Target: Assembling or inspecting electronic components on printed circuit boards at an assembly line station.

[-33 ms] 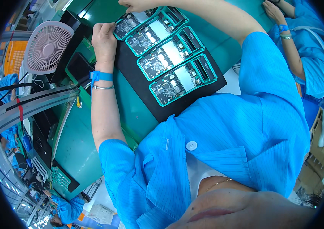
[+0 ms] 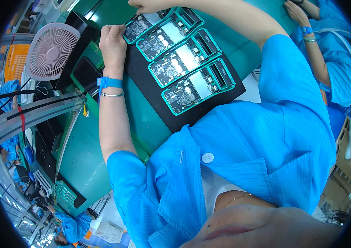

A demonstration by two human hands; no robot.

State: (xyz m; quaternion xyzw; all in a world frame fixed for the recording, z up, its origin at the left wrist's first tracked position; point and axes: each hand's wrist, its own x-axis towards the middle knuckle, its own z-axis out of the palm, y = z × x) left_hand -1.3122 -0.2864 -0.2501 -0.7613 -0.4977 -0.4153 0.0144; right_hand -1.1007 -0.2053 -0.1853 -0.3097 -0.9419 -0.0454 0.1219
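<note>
Several flat electronic housings with teal frames and exposed circuit boards lie in a slanting row on a black mat [image 2: 142, 76]. My left hand [image 2: 112, 41] is closed at the left end of the farthest housing [image 2: 137, 29], its fingertips curled against the frame. Over that housing's far side, my right hand [image 2: 150, 5] is bent with fingers together, partly cut off by the picture's top edge. What sits between its fingertips, if anything, is hidden. Closer to me lie a second housing [image 2: 152, 44], a third housing [image 2: 166, 68] and the nearest housing [image 2: 181, 96], untouched.
A pink fan [image 2: 52, 53] stands left of my left arm, beside a dark flat device [image 2: 86, 71]. The green tabletop [image 2: 86, 159] runs along the left, with a metal rail [image 2: 39, 111] across it. A co-worker's hand [image 2: 296, 13] rests at the upper right.
</note>
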